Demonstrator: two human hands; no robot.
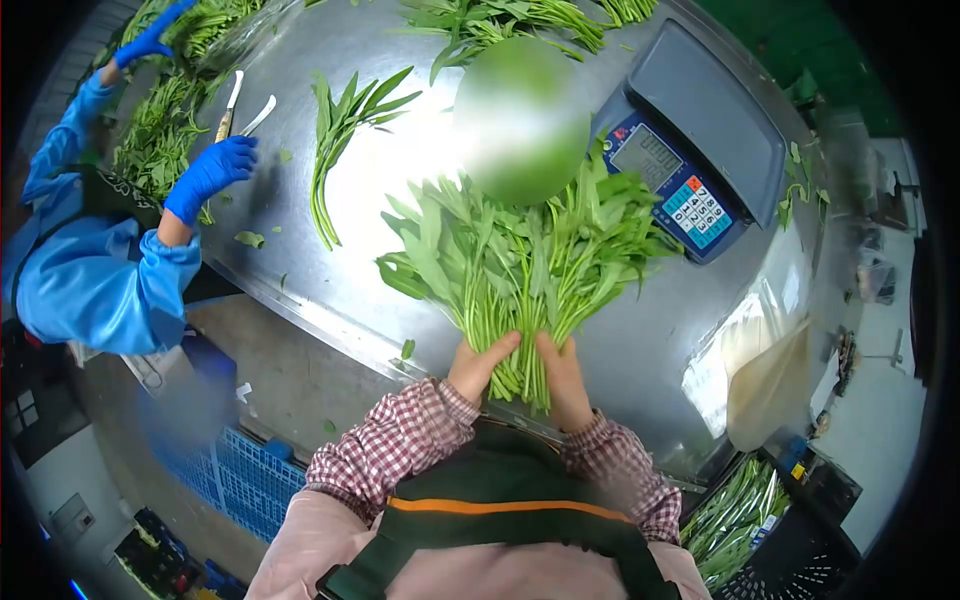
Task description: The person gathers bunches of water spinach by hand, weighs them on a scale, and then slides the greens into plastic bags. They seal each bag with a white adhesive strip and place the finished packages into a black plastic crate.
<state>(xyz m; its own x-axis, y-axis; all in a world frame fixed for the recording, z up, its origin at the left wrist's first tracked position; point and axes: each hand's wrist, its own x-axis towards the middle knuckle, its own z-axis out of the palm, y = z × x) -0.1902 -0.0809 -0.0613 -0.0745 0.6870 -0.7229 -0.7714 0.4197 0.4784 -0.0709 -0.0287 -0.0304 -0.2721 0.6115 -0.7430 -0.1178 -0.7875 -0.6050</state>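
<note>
Head view: greens (520, 250) held by the stems

Your left hand (480, 365) and right hand (568, 385) are both closed around the stems. The leaves lie fanned on the tabletop (650, 350) near its edge, just beside the scale (690, 150).

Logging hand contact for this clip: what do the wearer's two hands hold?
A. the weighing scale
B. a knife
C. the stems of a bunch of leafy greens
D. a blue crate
C: the left hand and right hand both clasp the stems of the bunch of greens on the steel table.
</note>
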